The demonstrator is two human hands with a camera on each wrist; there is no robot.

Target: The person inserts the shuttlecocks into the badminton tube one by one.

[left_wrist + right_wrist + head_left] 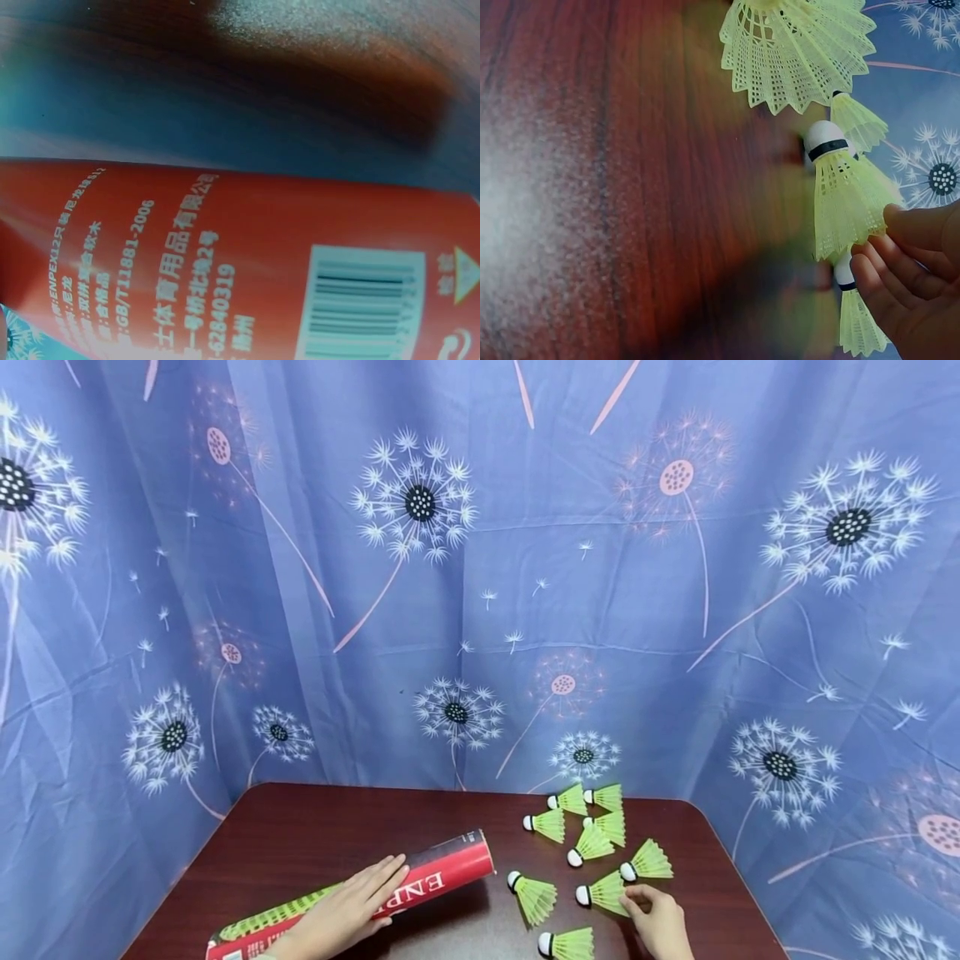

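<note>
My left hand (351,906) grips a red shuttlecock tube (438,875) from above, its fingers across the top and the thumb on the near side. Yellow-green shuttlecocks show along the tube's left part. Printed text and a barcode on the tube (262,247) fill the lower left wrist view, where the hand itself is out of sight. At the right, my right hand (660,920) pinches the skirt rim of a yellow-green shuttlecock (604,892) between thumb and fingers. That shuttlecock (844,199) has a white head with a black band, pointing away from the fingers (907,281).
Several more shuttlecocks lie about the right side of the dark wooden table (322,814). One shuttlecock (534,897) lies between the tube and the right hand, another (567,944) at the front. A blue dandelion-print curtain (480,610) hangs behind and beside the table.
</note>
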